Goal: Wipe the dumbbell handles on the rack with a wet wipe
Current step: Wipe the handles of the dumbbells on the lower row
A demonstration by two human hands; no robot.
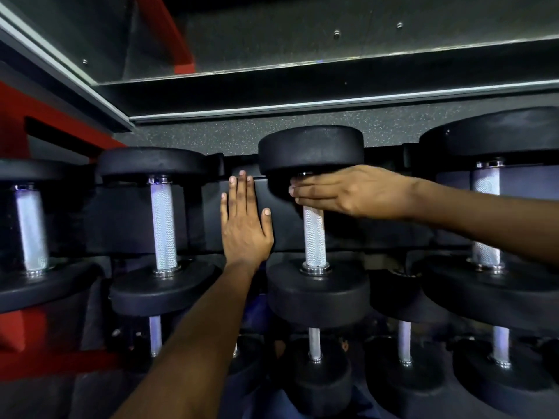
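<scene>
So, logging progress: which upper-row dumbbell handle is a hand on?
The third handle from the left: the right hand lies across its top; the others stand untouched.

Behind the equipment runs a dark speckled rubber floor (193, 137) — charcoal with pale flecks. Above it sits a grey metal-framed mirror panel (302, 55), its silver lower edge catching a thin line of light. Red painted steel frame pieces (18, 116) show at the left — one bar slants upward near the top. The lighting is dim.
</scene>
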